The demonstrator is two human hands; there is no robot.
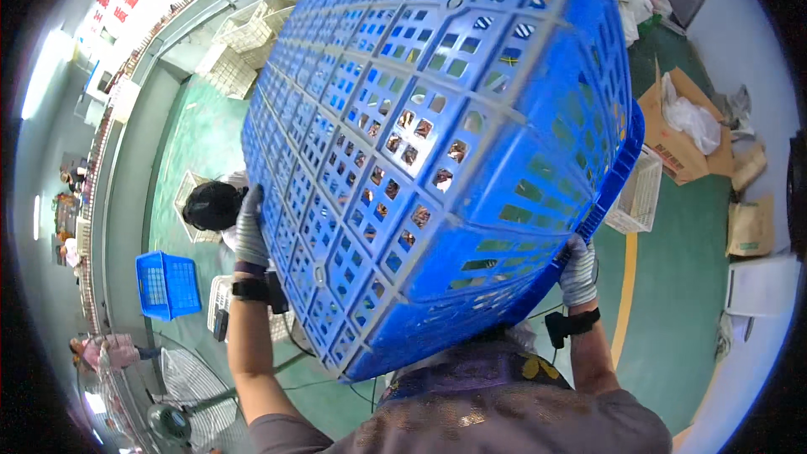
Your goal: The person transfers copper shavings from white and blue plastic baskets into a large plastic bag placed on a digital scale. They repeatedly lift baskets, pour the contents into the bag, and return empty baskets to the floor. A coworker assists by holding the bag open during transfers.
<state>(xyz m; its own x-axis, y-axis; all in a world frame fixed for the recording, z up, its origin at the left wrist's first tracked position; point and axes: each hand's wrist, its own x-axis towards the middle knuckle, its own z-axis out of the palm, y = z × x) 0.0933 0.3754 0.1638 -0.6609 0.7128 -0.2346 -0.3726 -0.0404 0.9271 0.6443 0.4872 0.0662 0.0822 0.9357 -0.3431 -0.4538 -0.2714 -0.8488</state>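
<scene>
A large blue plastic crate (403, 143) with a slotted bottom and sides is raised and tipped in front of me, filling the middle of the head view. Reddish-brown pieces show through its holes, too small to name. My left hand (250, 231), in a striped grey-white glove, supports the crate along its left bottom edge, fingers pointing up against it. On the right, my right hand (577, 273), gloved alike, grips the crate's rim. Both wrists wear black straps. The crate hides much of the floor beyond it.
Another person's dark-haired head (212, 206) is close to the left, by white crates. A smaller blue crate (168, 286) and a wire-caged fan (172, 420) stand at left. An open cardboard box (681, 130) and a white crate (636, 193) are at right. More pale crates (227, 71) are stacked behind.
</scene>
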